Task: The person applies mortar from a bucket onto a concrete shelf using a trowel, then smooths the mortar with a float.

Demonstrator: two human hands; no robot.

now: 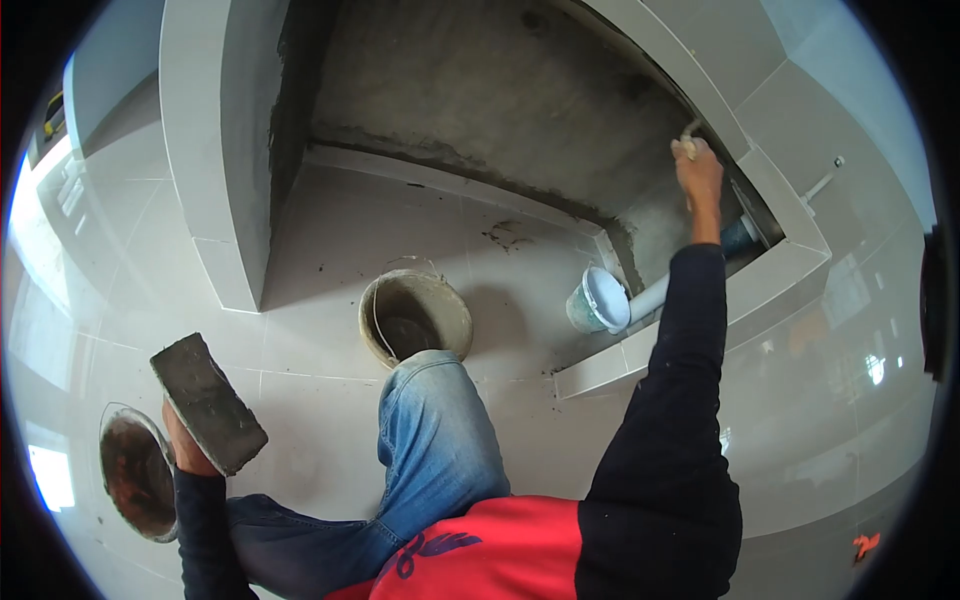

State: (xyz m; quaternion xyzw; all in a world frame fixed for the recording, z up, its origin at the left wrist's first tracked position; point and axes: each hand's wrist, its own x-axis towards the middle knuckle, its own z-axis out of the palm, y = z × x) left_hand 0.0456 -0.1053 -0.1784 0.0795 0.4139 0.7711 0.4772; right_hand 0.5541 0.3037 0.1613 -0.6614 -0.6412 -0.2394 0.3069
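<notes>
Head: R hand (698,172) outstretched w/ tool (691,128), L hand (187,440) w/ board (207,402).

Rectangular board (208,402): dark grey, rough face, mortar-like coating, paler grimy long edge. Held up in left hand (188,440), well above floor tiles (310,420); long sides slanting from upper left to lower right in head view. Corners blunt, coating uneven.

Small hand tool (690,129): pale, slightly curved part jutting past fingers of right hand (699,178). Gripped at right-hand edge of grey recess (480,90), close to tiled rim (700,75). Rest of tool hidden or too small to tell.
</notes>
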